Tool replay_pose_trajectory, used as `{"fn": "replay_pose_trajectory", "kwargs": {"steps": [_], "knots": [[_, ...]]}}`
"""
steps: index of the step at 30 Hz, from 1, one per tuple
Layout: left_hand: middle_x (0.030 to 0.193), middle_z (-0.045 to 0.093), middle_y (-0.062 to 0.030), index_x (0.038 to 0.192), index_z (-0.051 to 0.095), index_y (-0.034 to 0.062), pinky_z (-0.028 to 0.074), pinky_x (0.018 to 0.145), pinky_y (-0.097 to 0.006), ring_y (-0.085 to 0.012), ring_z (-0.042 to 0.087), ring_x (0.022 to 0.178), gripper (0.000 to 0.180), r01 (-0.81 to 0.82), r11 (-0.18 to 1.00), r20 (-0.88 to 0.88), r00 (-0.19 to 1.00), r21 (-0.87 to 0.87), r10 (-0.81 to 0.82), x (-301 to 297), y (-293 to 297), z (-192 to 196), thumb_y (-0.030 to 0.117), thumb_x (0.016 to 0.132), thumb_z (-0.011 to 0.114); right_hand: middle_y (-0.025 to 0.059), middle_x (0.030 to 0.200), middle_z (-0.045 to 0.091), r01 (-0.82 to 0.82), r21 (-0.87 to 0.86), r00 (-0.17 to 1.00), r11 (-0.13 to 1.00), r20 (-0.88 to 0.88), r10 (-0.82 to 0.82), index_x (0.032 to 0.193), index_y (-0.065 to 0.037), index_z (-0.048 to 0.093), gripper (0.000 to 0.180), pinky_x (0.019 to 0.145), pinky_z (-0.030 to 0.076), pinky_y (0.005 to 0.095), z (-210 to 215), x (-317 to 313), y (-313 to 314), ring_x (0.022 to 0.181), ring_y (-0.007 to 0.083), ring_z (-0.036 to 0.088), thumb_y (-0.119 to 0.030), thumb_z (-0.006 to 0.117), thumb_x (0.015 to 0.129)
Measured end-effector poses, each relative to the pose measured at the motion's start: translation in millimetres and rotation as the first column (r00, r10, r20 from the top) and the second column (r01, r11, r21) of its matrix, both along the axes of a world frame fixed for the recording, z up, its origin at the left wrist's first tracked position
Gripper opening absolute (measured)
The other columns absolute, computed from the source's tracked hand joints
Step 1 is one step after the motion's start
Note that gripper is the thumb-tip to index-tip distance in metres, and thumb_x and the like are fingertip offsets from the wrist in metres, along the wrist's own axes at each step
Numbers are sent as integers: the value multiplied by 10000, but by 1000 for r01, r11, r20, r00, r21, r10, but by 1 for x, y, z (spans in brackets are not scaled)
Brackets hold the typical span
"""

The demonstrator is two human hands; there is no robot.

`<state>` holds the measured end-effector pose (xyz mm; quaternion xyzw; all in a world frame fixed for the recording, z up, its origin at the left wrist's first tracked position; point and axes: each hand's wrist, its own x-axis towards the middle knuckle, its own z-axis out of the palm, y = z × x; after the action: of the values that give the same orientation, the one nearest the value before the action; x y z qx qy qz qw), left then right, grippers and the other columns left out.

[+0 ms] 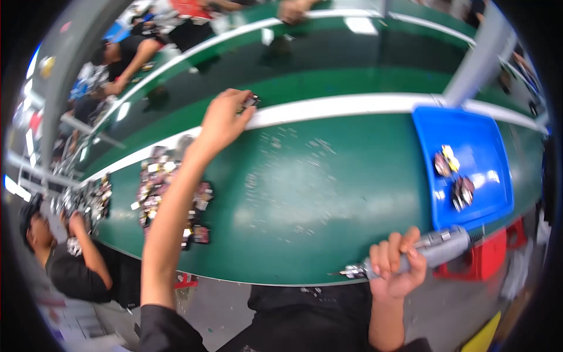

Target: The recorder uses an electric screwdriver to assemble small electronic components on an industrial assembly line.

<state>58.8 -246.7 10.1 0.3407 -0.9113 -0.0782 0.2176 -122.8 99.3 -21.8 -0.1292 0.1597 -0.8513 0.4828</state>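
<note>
My left hand (226,117) reaches over the white rail at the far side of the green bench. Its fingers are closed around a small dark part (250,102), partly hidden, whose exact kind I cannot make out. Near the front edge, my right hand (397,264) wraps round a grey electric screwdriver (441,249), its bit pointing left. Beside my left forearm lies a pile of small assemblies (153,189), brown and silver with white bits. Many tiny clear or silver pieces (293,176) are scattered over the middle of the bench.
A blue tray (423,170) on the right holds two small assemblies (462,193). Beyond the white rail (346,107) runs a dark green conveyor belt (352,53). A grey post (478,58) rises behind the tray. At left another person (76,258) works; a red stool (489,255) stands below right.
</note>
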Motion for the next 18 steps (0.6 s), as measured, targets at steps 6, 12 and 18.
{"fn": "replay_pose_trajectory", "kwargs": {"steps": [6,12,18], "knots": [[1181,568,-182,1227,534,-25,488,829,-394,-340,573,990,577,561,787,-61,822,258,-566,-43,185,22,-19,674,701,35,598,411,-88,71,996,994,9,87,865,-67,440,110,518,389,315,-7,-2,16,449,132,395,-175,450,883],[1125,575,-169,1115,582,-70,511,705,-358,-296,570,867,506,659,718,-109,749,226,-653,-38,245,-12,2,632,714,33,597,412,-154,79,987,985,63,150,864,-70,441,112,508,400,315,-1,7,47,440,135,399,-181,448,877],[1055,589,-164,995,609,-96,515,617,-345,-294,578,817,381,654,737,-160,756,169,-634,-49,253,-15,-5,633,689,36,609,423,-170,134,985,976,59,164,887,-75,442,108,534,413,313,-4,18,56,458,139,422,-181,462,880]]}}
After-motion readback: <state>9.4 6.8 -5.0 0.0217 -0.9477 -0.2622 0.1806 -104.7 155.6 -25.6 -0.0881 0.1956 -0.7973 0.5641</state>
